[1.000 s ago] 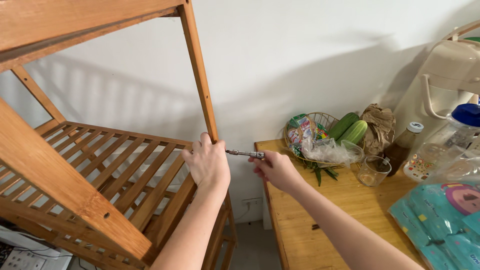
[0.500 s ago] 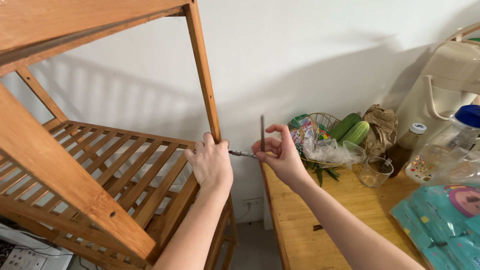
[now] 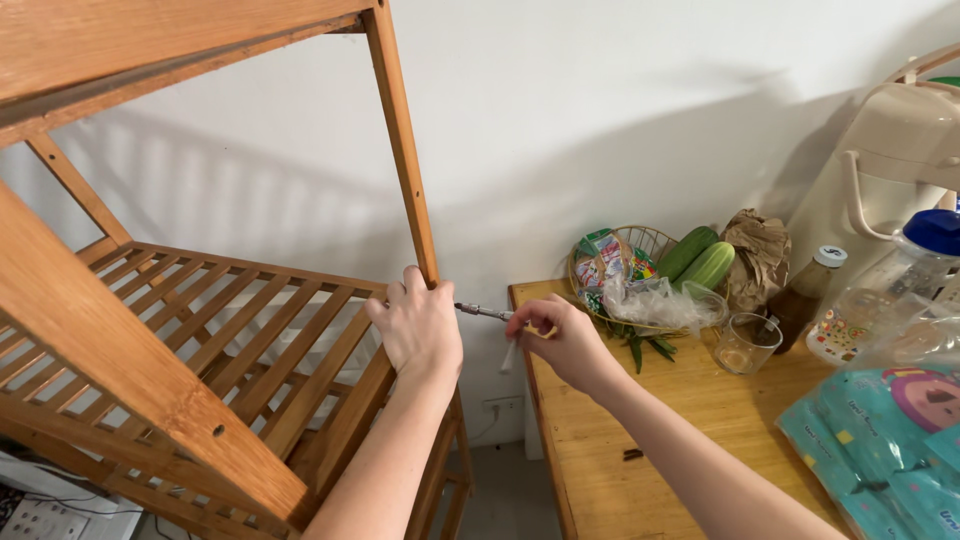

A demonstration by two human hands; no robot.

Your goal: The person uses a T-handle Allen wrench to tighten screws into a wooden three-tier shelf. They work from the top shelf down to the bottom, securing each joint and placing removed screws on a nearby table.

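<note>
Left hand (image 3: 420,330) clamped around rack (image 3: 200,330) post at the slatted shelf corner, right hand (image 3: 565,340) pinching a hex key (image 3: 485,313) whose tip meets the post, table (image 3: 600,450) and basket (image 3: 620,262) beyond.

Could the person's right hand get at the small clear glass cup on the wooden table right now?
Probably not at once: the right hand is closed on a bent metal hex key. The path to the glass cup looks open across bare wooden table.
</note>
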